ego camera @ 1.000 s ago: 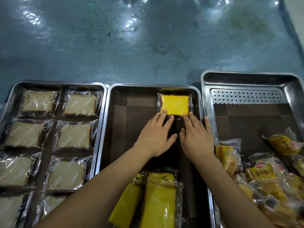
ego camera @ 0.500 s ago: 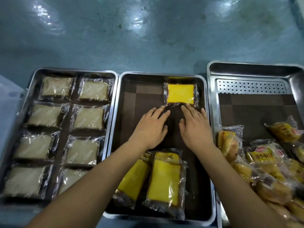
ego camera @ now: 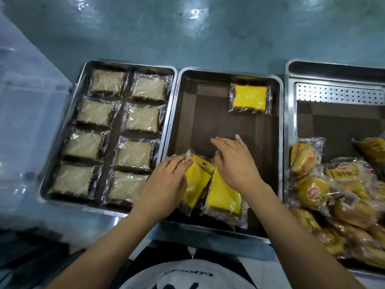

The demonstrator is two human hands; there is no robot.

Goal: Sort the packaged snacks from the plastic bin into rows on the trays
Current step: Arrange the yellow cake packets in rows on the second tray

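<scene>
Cakes (ego camera: 223,195) near me: left hand (ego camera: 166,184) on one wrapper (ego camera: 188,157), grip unclear, right hand (ego camera: 235,165) flat; I'd lift by edges.

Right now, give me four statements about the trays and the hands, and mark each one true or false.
1. The left tray holds eight pale packets in two columns. True.
2. The middle tray has three yellow packets along its far edge. False: one far yellow packet lies there; two near yellow packets lie at the left hand and right hand.
3. The right hand is over a near packet, fingers straight. True.
4. The right tray is empty. False: bun packets are heaped in it.
</scene>
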